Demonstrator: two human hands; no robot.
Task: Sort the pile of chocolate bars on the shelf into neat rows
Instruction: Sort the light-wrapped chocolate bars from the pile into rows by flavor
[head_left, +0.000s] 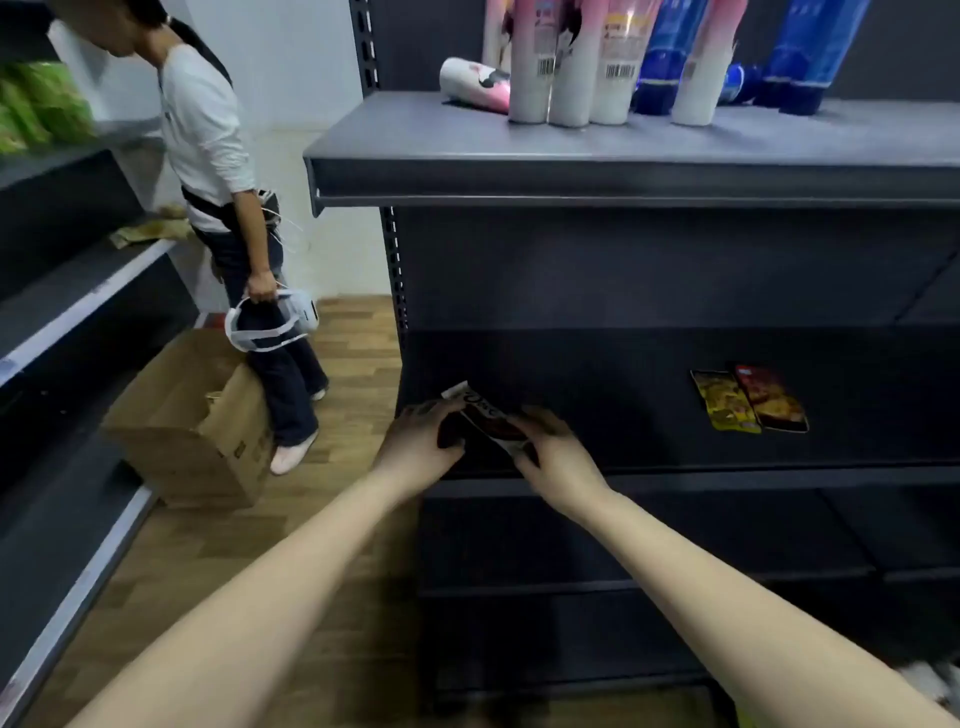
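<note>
A dark metal shelf (623, 415) spans the right of the frame. At frame centre, by its left front edge, the left hand (421, 441) and right hand (556, 452) curl their fingers around chocolate bars (485, 415). Two snack packets (748, 400) lie flat at centre right.

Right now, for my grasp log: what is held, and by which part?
A chocolate bar, held by both hands: the left hand on its left edge, the right hand on its near right end.
</note>
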